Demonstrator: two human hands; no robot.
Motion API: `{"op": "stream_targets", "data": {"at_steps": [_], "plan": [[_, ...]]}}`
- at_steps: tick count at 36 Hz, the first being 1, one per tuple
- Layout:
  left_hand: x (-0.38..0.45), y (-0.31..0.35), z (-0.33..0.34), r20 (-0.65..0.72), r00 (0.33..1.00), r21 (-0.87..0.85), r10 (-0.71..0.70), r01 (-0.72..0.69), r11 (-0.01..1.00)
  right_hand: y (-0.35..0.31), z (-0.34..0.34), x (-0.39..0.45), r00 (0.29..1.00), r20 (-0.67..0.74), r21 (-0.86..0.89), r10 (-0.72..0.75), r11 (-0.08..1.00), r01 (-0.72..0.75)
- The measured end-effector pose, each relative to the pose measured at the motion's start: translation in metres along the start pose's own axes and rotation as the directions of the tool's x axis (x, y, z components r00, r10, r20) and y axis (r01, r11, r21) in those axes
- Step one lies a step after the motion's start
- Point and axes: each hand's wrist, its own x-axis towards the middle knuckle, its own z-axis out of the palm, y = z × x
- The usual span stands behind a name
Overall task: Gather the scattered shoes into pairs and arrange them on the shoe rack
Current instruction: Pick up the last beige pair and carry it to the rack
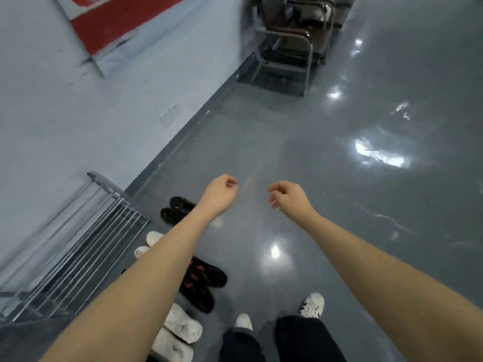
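- Two bare forearms reaching from bottom of frame toward centre, above grey glossy floor (339, 205).
- Left hand (220, 189): centre of frame, slightly left; fingers loosely curled toward palm, holding nothing.
- Right hand (288, 195): centre of frame, slightly right; fingers loosely curled, holding nothing. Well apart from every shoe.
- Shoe rack (78, 244): lower left of frame, metal bars, against pale blue wall (78, 126); visible tiers bare of shoes.
- Four pairs lined up on floor just beside rack, running from centre left down to bottom edge:
  - Dark shoes (177, 209): topmost pair, side by side, partly behind left forearm.
  - White shoes (149, 242): next below, only toes visible past left forearm.
  - Black shoes with red accents (203, 283): lower centre, side by side, touching.
  - White slippers (180, 333): bottom centre-left, side by side, touching.
- White trainers (312, 305): bottom centre, worn on person's feet, below dark trousers (300, 340); left-of-frame one mostly hidden by trouser leg.
- Stacked metal-framed chairs (290, 48): top centre of frame, along wall.
- Red and white panel (109, 27): upper left, on wall; blurred, content unreadable.
- Wall socket (168, 114): left of centre, low on wall.
- Bright light reflections scattered across floor, right half of frame.
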Motion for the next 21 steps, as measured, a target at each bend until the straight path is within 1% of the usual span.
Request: {"op": "stream_targets", "data": {"at_steps": [4, 5, 8, 11, 12, 13, 14, 21], "plan": [[-0.009, 0.04, 0.044, 0.145, 0.985, 0.092, 0.09, -0.104, 0.99, 0.029, -0.05, -0.029, 0.988, -0.148, 0.047, 0.047, 0.998, -0.041], [-0.01, 0.047, 0.051, 0.167, 0.981, 0.107, 0.103, -0.122, 0.987, 0.033, -0.057, -0.034, 0.985, -0.166, 0.053, 0.053, 0.998, -0.044], [-0.023, 0.08, 0.088, 0.268, 0.948, 0.146, 0.171, -0.215, 0.966, 0.059, -0.096, -0.062, 0.96, -0.257, 0.106, 0.108, 0.991, -0.083], [-0.04, 0.119, 0.135, 0.367, 0.897, 0.163, 0.247, -0.323, 0.932, 0.093, -0.139, -0.096, 0.918, -0.356, 0.161, 0.175, 0.979, -0.124], [-0.043, 0.124, 0.142, 0.38, 0.887, 0.17, 0.26, -0.344, 0.924, 0.099, -0.145, -0.102, 0.91, -0.369, 0.173, 0.19, 0.976, -0.134], [-0.051, 0.14, 0.162, 0.42, 0.862, 0.172, 0.285, -0.384, 0.907, 0.111, -0.163, -0.117, 0.888, -0.41, 0.186, 0.211, 0.972, -0.145], [-0.056, 0.147, 0.172, 0.437, 0.85, 0.173, 0.292, -0.399, 0.901, 0.118, -0.171, -0.124, 0.876, -0.428, 0.2, 0.221, 0.969, -0.147], [-0.12, 0.208, 0.289, 0.605, 0.714, 0.185, 0.351, -0.555, 0.811, 0.194, -0.251, -0.217, 0.737, -0.578, 0.332, 0.35, 0.926, -0.179]]}}
